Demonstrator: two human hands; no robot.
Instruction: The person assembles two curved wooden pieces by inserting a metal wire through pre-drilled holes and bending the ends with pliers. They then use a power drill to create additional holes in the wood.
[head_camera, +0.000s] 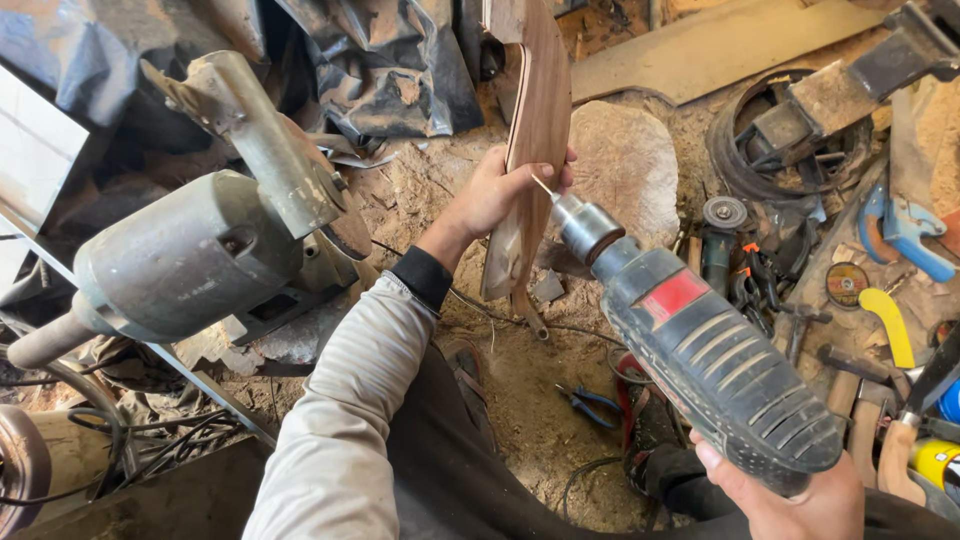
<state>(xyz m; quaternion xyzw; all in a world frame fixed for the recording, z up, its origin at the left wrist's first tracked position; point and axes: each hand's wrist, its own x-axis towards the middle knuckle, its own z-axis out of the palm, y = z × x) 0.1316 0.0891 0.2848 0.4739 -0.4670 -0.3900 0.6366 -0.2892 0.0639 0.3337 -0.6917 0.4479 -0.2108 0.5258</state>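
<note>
A curved brown wooden piece (537, 120) stands upright, a grey-blue electric drill's (700, 360) thin bit touching its edge.

grey motor (185, 258) left, blue pliers (590, 403) on sawdust, angle grinder (718, 240) right

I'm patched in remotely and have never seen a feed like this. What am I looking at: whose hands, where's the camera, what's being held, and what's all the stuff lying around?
There is one picture, from a camera on the person's head, looking down at their own hands. The left hand grips a thin curved wooden piece, held upright. The right hand holds an electric drill, whose thin bit points at the wood's edge, near the left thumb. To the left stands a grey motor machine. On the sawdust-covered ground lie blue-handled pliers, a flat stone, and, to the right, an angle grinder and hammers.
</note>
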